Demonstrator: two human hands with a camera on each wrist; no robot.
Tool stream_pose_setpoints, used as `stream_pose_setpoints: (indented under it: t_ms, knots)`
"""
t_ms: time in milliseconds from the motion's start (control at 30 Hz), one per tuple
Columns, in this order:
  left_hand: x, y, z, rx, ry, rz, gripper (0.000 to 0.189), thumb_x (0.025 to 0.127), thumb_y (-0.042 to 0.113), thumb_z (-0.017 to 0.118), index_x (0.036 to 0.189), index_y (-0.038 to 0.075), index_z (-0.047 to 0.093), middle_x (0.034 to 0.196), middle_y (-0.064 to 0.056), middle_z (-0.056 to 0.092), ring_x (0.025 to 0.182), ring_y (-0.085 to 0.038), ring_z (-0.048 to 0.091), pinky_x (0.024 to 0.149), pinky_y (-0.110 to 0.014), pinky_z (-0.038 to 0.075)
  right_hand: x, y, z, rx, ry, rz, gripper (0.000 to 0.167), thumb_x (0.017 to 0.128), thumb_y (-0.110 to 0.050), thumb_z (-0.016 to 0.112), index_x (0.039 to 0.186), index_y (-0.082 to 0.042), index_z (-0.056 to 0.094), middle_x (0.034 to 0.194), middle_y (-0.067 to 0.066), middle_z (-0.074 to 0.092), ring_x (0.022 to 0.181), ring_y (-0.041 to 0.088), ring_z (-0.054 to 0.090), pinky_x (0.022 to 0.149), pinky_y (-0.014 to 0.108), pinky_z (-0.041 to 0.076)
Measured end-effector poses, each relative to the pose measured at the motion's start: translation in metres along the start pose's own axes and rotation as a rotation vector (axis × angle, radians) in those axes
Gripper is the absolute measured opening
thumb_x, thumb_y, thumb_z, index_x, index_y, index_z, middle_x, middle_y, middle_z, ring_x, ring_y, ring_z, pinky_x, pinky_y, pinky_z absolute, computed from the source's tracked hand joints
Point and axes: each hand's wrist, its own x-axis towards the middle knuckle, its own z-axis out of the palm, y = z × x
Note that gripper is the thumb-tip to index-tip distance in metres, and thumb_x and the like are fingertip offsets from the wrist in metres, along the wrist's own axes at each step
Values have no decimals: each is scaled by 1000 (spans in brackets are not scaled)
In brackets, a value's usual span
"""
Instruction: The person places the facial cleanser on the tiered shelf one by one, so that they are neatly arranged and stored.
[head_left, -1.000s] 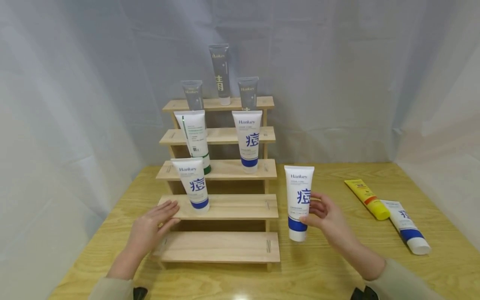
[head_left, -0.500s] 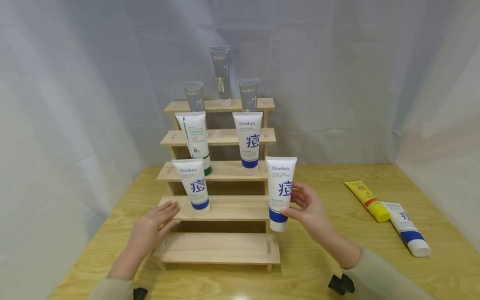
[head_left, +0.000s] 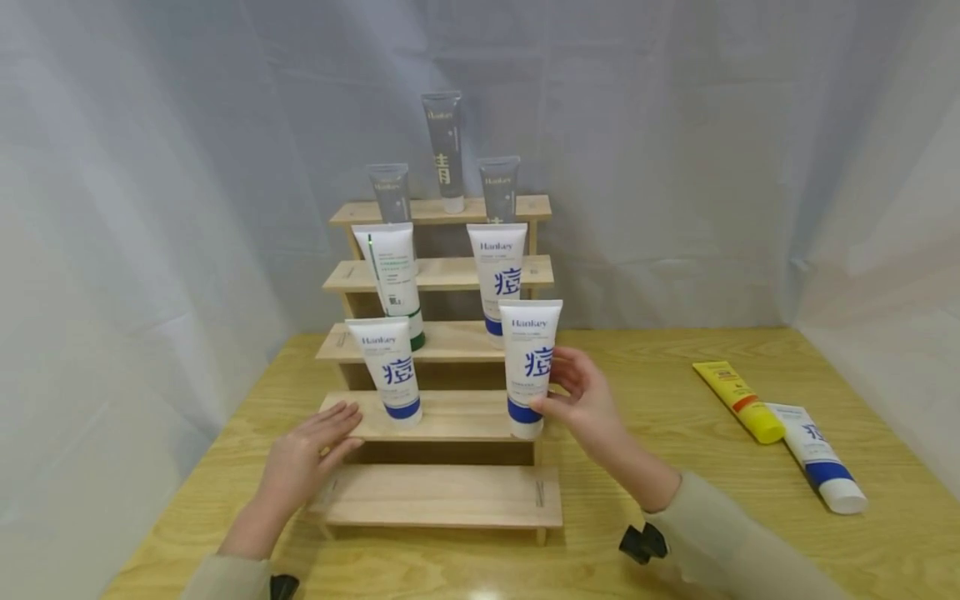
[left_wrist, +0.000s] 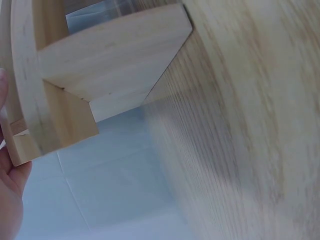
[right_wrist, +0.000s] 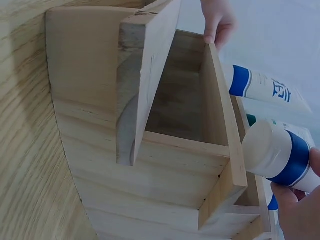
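Observation:
In the head view my right hand holds a white squeeze tube with a blue band upright, cap down, at the right end of the second step from the bottom. The right wrist view shows the tube's white cap close over that step's edge, thumb on the blue band. My left hand grips the left end of the same step of the wooden stepped stand, fingers on top and thumb at the front edge. A matching tube stands on this step near my left fingers.
On higher steps stand a white-and-green tube, another blue-banded tube and grey tubes. A yellow tube and a white tube lie on the table at right. A pale curtain hangs behind.
My right hand has carried its tube leftward from beside the stand to over the second step, now overlapping the tube behind. My left hand has stayed in place.

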Motion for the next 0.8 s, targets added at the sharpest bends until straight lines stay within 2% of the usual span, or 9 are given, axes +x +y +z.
stream_pose_setpoints:
  t_ms: [200,433,800]
  knots:
    - [0,0,0,-1,3,6,37,80,32,62,99,0,66,105,-14,61,95,-30,59,79,-47,48,7,7,7,14,-11,-39,60,69,21,62,122,3,40,120,23,48,107,33,49,89,39,45]
    - [0,0,0,-1,-2,6,36,80,31,62,99,0,66,106,-14,61,95,-30,59,78,-47,48,13,14,15,-11,-27,-114,58,68,22,60,120,7,39,117,27,49,106,35,49,87,39,46]
    - [0,0,-1,0,-1,5,38,81,33,60,99,0,66,105,-14,61,95,-30,59,79,-48,48,13,19,22,29,-34,-92,58,67,26,60,118,6,42,115,26,49,106,36,49,88,41,44]
